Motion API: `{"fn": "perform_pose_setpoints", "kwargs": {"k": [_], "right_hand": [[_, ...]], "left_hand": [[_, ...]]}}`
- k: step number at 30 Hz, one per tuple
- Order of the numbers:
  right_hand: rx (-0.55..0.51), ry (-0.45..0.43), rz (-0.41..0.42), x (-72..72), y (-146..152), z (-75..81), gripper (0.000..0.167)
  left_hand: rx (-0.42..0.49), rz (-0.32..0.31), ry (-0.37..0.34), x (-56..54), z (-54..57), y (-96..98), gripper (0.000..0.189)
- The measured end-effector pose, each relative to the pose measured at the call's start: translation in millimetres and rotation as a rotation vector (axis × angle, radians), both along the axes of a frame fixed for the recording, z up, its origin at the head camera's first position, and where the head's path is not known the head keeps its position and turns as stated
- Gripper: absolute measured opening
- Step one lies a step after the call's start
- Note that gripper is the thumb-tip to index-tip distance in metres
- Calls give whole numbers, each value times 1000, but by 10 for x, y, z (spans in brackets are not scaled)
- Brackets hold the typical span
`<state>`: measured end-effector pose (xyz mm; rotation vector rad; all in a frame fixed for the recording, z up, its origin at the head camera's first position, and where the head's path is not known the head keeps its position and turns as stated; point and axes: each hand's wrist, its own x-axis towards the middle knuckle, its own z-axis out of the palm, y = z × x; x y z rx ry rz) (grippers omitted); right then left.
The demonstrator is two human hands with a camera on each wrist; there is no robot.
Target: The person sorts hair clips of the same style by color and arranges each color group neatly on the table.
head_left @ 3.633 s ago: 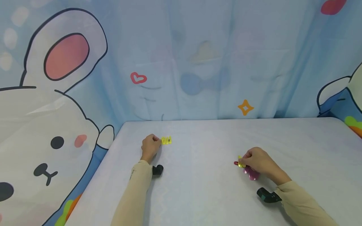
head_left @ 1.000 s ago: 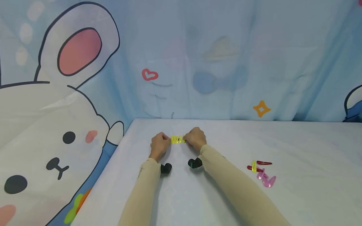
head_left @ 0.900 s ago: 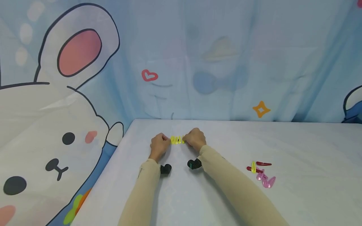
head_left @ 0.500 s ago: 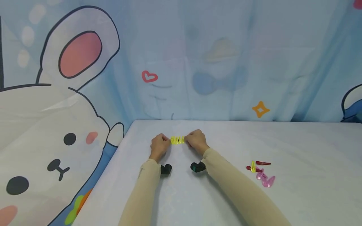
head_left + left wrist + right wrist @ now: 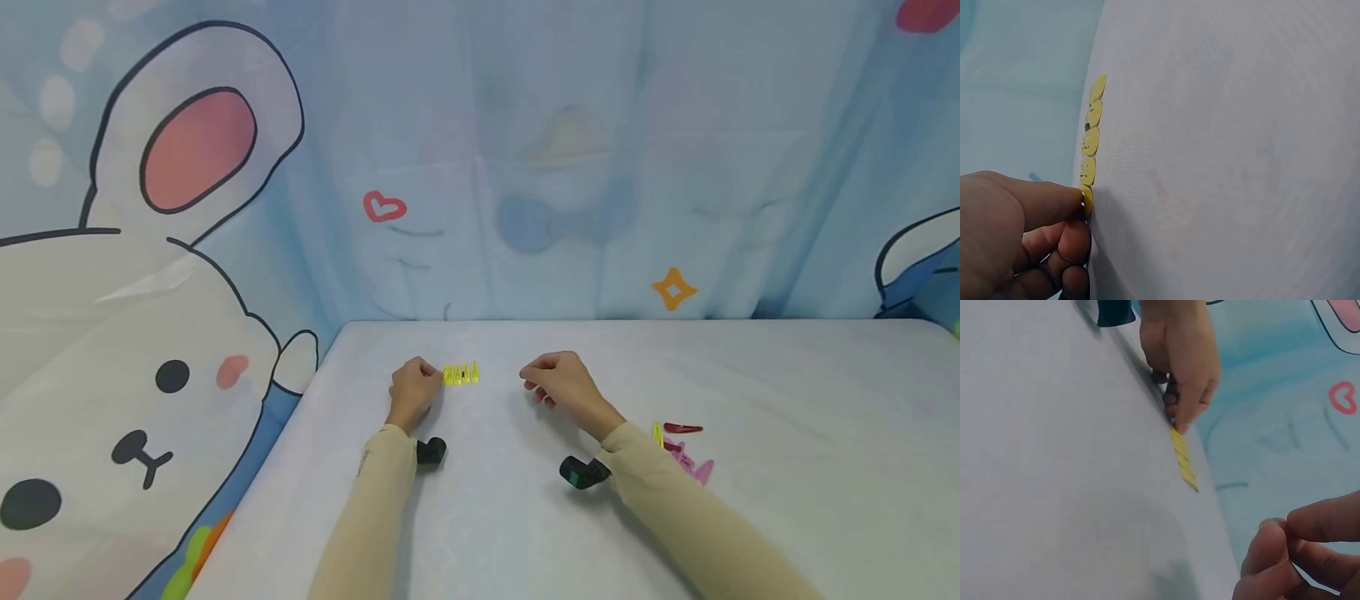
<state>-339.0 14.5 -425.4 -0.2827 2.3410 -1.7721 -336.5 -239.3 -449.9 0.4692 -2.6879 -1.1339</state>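
Note:
Several yellow snap hair clips (image 5: 1090,142) lie side by side in a short row near the table's far edge. At the row's left end, my left hand (image 5: 412,390) pinches the end yellow hair clip (image 5: 1088,201) between thumb and finger. My right hand (image 5: 570,387) hovers to the right of the row, fingers loosely bent, holding nothing. In the right wrist view its fingertips (image 5: 1269,547) show at the lower right, apart from the clips. Beyond my right forearm lies a small pile: a yellow clip (image 5: 657,434), red clips (image 5: 683,428) and pink clips (image 5: 703,472), partly hidden by the sleeve.
A white cloth covers the table (image 5: 510,517). Behind it hangs a blue curtain (image 5: 450,275) with cartoon prints, and a printed white bear (image 5: 90,333) fills the left side. A black wrist camera (image 5: 583,472) sits at the right wrist, another (image 5: 431,451) at the left.
My right hand has brought a yellow clip from the pile to the row's right end, let go and drawn back rightward. My left hand stays at the left end.

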Motion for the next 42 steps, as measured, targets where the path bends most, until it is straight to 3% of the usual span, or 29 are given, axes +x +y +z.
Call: {"fn": "perform_pose_setpoints", "kwargs": {"k": [9, 20, 25, 29, 36, 42], "right_hand": [[153, 70, -58, 260, 706, 50, 26], [470, 151, 37, 415, 1206, 40, 29], [585, 171, 80, 418, 1308, 36, 33], [600, 148, 91, 414, 1313, 16, 30], [550, 33, 86, 451, 1266, -69, 25], [541, 41, 70, 451, 1269, -109, 23]], "left_hand": [[18, -14, -21, -28, -38, 16, 12], [2, 24, -36, 113, -27, -209, 12], [-6, 38, -33, 109, -16, -253, 11], [-10, 33, -17, 83, -7, -284, 11], [1, 31, -26, 74, -27, -290, 10], [5, 38, -24, 67, -27, -265, 10]]}}
